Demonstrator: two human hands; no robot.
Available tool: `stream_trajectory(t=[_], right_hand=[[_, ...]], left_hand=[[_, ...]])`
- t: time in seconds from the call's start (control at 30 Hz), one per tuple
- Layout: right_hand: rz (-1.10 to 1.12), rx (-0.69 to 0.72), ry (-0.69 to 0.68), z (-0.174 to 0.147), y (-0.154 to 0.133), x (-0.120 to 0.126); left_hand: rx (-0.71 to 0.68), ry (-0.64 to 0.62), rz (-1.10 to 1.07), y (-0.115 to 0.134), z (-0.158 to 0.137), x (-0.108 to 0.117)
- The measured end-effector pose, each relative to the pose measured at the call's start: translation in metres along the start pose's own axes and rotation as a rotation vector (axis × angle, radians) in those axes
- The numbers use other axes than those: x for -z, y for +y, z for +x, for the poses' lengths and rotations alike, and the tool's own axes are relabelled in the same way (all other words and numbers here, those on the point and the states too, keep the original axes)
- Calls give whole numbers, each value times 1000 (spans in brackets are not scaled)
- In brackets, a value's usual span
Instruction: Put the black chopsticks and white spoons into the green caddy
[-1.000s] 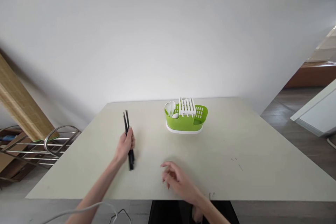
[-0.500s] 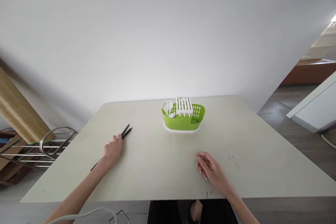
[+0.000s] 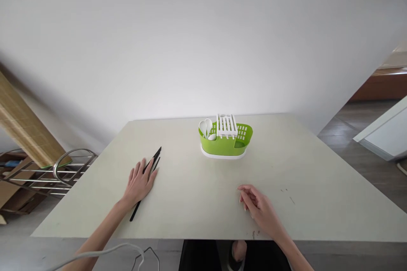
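My left hand [image 3: 139,183] lies spread, palm down, over black chopsticks [image 3: 136,211] on the left of the table. Its fingers are apart and touch the sticks, whose far tips show beyond the fingertips; the palm hides their middles, so I cannot tell how many there are. My right hand [image 3: 257,205] rests on the table near the front edge, loosely curled, with nothing in it. Beyond both hands stands a green cutlery basket [image 3: 219,147] on a white base. White spoons [image 3: 204,127] stand in its left part, and a white slotted rack [image 3: 227,126] sits across its middle.
The pale table [image 3: 197,203] meets a white wall [image 3: 203,42] at the back. At the left stand a metal rack [image 3: 63,173] and a leaning bamboo mat [image 3: 32,123]. A white cable [image 3: 104,251] hangs across the lower left.
My left hand has gone from closed around the chopsticks to spread flat over them. The chopsticks lie at a steeper angle. My right hand stays almost in place; the view has shifted slightly.
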State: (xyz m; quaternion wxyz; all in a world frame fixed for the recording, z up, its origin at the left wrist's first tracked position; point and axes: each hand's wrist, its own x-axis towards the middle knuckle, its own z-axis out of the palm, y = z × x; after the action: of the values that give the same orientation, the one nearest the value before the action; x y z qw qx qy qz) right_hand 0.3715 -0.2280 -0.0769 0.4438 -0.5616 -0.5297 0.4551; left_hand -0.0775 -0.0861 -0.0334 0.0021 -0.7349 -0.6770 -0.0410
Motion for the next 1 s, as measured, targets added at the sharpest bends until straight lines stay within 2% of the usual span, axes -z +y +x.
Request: stream_trajectory(t=[0.23,0.57,0.8,0.9,1.0], right_hand=[[-5,7,26,-1,-1,-1],[-18,16,35,0,5,-2],[-22,17,18,-1,5,-1],[-22,19,15,-1,3,-2],[-2,20,16,-1,2,-2]], left_hand=[[-37,-38,30,3,6,4],[-61,-16,21,-2,5,-2],[-94,-69,-25,-13,7,10],[-103,-30,-67,-4,9,22],[-166,65,-163,27,15,40]])
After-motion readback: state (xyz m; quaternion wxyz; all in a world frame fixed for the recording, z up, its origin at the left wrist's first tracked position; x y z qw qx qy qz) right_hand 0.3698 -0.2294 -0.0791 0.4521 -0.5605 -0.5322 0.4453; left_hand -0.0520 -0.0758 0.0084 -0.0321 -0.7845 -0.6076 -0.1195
